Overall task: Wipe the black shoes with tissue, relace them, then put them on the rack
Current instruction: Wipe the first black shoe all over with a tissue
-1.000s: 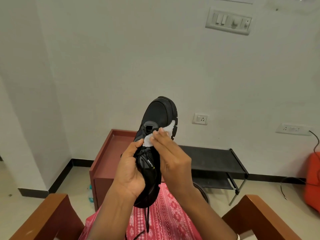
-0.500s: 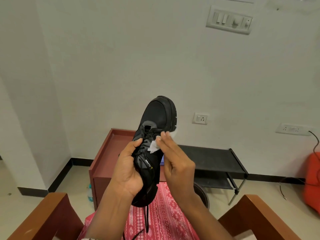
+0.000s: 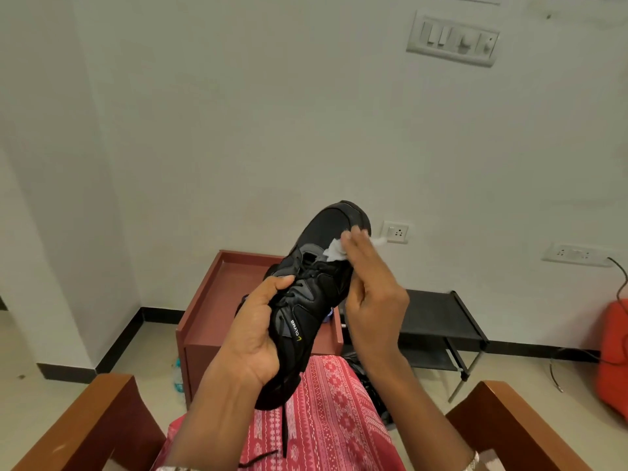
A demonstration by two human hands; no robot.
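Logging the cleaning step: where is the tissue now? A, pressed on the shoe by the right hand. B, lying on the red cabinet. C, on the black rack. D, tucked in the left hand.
A: the right hand presses the tissue onto the black shoe.

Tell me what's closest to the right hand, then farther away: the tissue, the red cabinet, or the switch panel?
1. tissue, pressed under the right hand.
2. red cabinet, below, to the left.
3. switch panel, high on the far wall.
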